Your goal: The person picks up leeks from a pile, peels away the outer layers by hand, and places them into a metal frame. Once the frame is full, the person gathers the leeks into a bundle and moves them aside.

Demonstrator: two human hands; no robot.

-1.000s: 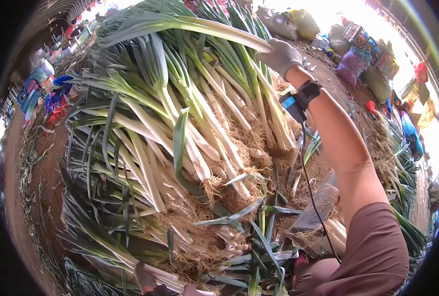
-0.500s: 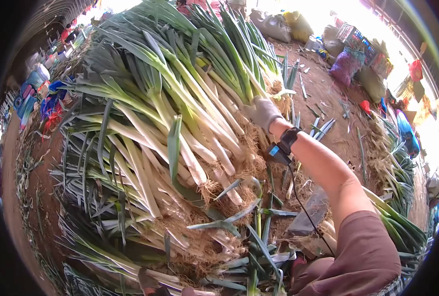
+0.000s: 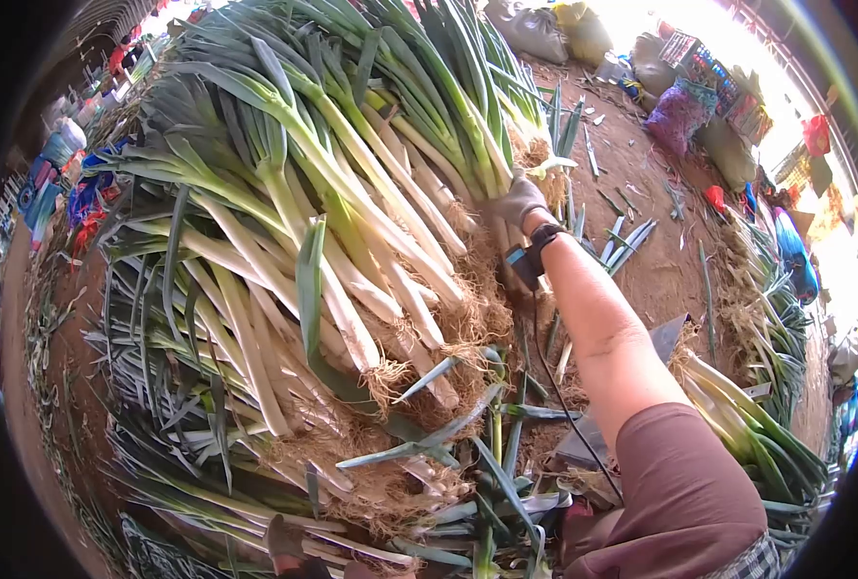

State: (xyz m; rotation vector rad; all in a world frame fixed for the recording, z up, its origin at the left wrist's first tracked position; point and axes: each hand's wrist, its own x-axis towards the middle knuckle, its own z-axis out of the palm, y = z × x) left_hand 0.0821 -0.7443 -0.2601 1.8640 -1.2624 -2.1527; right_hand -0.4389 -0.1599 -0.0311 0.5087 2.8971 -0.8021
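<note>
A big heap of leeks fills the middle and left, with white shanks and shaggy roots toward me and green leaves pointing away. At its right edge my right hand, in a grey glove, is closed around the lower shanks of leeks; its fingertips are partly hidden. My left hand, also gloved, is at the bottom edge beside the shanks of the lowest leeks. Its fingers are too cut off and dark to show whether they grip anything. Loose leek leaves lie in front of the roots.
A grey metal piece lies by my right arm. More leeks lie at the right. Full sacks and a crate stand at the back right on bare soil. Coloured bags are at the far left.
The view has shifted, so the heap appears further left. My right hand stays at the same leeks at the heap's right edge, its wrist turned slightly. More of my left hand shows.
</note>
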